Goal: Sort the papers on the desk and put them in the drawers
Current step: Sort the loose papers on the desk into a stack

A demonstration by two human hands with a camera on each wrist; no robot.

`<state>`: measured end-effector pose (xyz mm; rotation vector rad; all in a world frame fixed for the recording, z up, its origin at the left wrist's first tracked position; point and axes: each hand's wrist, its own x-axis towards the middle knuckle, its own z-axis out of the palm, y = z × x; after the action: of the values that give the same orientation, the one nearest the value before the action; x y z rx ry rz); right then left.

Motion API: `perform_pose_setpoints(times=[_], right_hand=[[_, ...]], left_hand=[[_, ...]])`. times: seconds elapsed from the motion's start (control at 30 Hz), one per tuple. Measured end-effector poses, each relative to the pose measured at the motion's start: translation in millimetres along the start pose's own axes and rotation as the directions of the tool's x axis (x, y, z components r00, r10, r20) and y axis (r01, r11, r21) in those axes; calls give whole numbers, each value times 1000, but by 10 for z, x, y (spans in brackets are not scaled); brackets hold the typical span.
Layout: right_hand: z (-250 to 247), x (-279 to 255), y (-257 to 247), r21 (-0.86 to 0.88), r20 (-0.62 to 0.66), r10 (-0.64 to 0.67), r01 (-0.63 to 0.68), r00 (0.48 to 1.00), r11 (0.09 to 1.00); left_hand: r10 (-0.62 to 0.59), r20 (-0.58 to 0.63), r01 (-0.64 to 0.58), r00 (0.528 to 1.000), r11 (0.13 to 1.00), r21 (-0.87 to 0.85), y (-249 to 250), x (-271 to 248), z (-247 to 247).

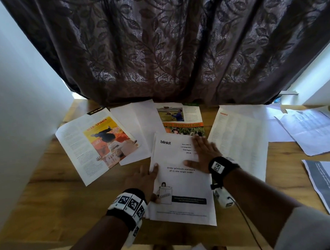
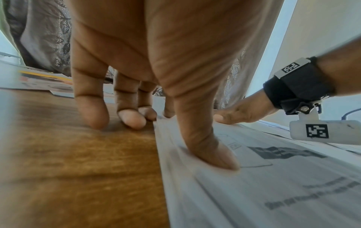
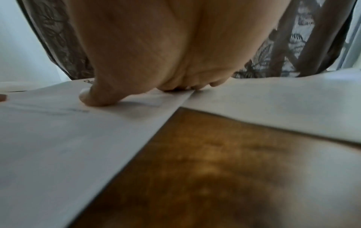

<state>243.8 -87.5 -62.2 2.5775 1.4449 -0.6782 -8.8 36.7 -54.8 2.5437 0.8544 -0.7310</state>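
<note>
A stack of white printouts headed "blinkit" (image 1: 181,182) lies in the middle of the wooden desk (image 1: 55,197). My left hand (image 1: 144,179) sits at the stack's left edge. In the left wrist view the left hand (image 2: 191,138) has its thumb pressed on top of the stack (image 2: 273,177) and its fingertips (image 2: 132,120) on the wood beside the edge. My right hand (image 1: 203,151) lies flat, fingers straight, on the stack's upper right part. The right wrist view shows the right hand (image 3: 146,69) pressing down on the sheet (image 3: 58,138). No drawer is in view.
More papers are spread across the desk: a magazine page with a yellow-orange picture (image 1: 97,144), plain white sheets (image 1: 137,126), a green magazine page (image 1: 181,118), an "INDEX" page (image 1: 240,136), printed sheets (image 1: 312,129) and a grey-banded sheet (image 1: 327,184) at right. A dark curtain (image 1: 166,49) hangs behind, and a wall (image 1: 18,112) stands at left.
</note>
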Motion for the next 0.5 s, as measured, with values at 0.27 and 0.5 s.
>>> perform_pose_setpoints(times=[0.27,0.5], right_hand=[[128,-533,-782,-63,53,-355,358,933,932],[411,-854,-402,-71,124,-277,286,953,955]], left_hand=[[32,-77,-30,997,999,28,-47,41,69],[51,-17,-48,999,986,161,-40,-23,-31]])
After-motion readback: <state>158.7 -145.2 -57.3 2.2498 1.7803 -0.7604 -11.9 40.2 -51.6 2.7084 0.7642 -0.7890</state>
